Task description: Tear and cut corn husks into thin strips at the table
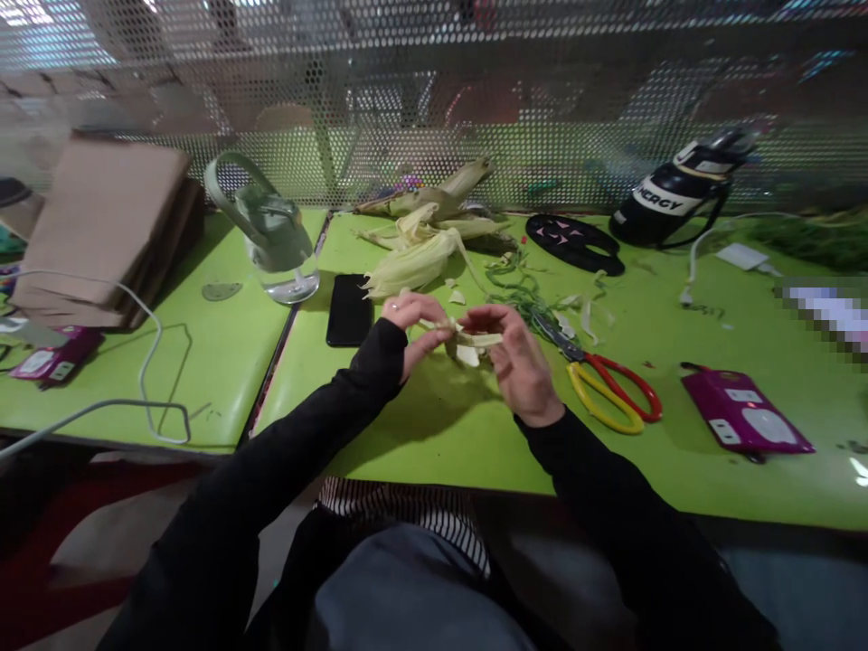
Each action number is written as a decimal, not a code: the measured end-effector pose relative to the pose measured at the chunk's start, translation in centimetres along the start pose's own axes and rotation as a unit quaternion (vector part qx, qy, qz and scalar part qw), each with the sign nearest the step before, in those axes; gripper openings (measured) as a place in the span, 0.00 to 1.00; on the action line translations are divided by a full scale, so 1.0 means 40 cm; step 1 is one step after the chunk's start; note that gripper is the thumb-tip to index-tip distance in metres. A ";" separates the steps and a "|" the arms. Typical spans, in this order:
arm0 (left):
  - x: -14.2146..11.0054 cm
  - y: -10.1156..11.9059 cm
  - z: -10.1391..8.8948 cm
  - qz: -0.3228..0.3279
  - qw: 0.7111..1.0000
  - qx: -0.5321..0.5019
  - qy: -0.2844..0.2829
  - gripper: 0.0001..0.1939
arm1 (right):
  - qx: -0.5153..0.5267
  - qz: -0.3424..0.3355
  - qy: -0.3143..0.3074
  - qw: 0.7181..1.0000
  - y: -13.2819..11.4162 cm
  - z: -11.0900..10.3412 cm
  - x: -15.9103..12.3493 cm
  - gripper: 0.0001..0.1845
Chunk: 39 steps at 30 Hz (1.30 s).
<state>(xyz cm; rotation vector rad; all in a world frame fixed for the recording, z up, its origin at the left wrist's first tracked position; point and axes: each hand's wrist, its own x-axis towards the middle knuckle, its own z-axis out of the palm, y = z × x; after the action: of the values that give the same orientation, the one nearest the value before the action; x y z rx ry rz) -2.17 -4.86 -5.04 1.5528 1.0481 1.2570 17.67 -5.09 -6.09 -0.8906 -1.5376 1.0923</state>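
Both my hands are raised a little above the green table [420, 434], pinching one pale strip of corn husk [475, 341] between them. My left hand [415, 327] grips its left end with closed fingers. My right hand [515, 362] holds the right end, fingers curled round it. A small pale husk piece [467, 356] hangs just under the strip. Behind my hands lies a pile of corn husks [420, 244]. Red and yellow scissors [607, 384] lie on the table just right of my right hand.
A black phone [349, 309] lies left of my hands, a clear water bottle [275, 240] further left. Green husk scraps [522, 289], a magenta device [742, 420], a black tape dispenser [671, 199], white cables [146, 362] and brown cardboard [101, 226] surround them. A perforated metal screen [434, 99] backs the table.
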 end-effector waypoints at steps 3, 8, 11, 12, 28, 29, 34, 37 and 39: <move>-0.026 -0.001 -0.019 0.144 0.964 0.222 -0.010 0.03 | 0.044 0.043 -0.023 0.998 -0.005 0.002 -0.004 0.32; -0.076 -0.010 -0.050 0.274 0.903 0.288 -0.165 0.16 | 0.111 0.150 -0.162 0.969 -0.029 0.005 -0.016 0.41; -0.086 -0.013 -0.054 0.310 0.884 0.287 -0.198 0.21 | 0.125 0.143 -0.172 0.967 -0.035 -0.002 -0.023 0.42; -0.086 -0.016 -0.053 0.302 0.881 0.295 -0.215 0.21 | 0.118 0.131 -0.166 0.970 -0.035 -0.004 -0.025 0.42; -0.022 0.035 -0.014 -0.011 0.991 -0.130 0.013 0.14 | -0.335 -0.051 0.179 0.924 -0.069 -0.231 0.056 0.09; -0.020 0.036 -0.014 -0.030 0.987 -0.158 0.011 0.15 | -0.376 -0.050 0.137 0.915 -0.060 -0.251 0.060 0.08; -0.013 0.035 -0.028 -0.044 0.979 -0.197 0.015 0.16 | -0.512 -0.011 -0.038 0.858 0.017 -0.291 0.101 0.08; -0.014 0.037 -0.029 -0.038 0.976 -0.212 0.017 0.15 | -0.563 0.047 -0.099 0.819 0.035 -0.278 0.125 0.09; -0.016 0.036 -0.024 -0.035 0.975 -0.218 0.023 0.15 | -0.566 0.086 -0.139 0.808 0.023 -0.260 0.131 0.08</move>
<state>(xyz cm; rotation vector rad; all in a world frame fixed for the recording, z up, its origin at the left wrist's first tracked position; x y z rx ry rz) -3.07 -5.77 -3.69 1.1466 0.7794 1.3706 26.69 2.17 -4.49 -1.7291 -2.4327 0.3001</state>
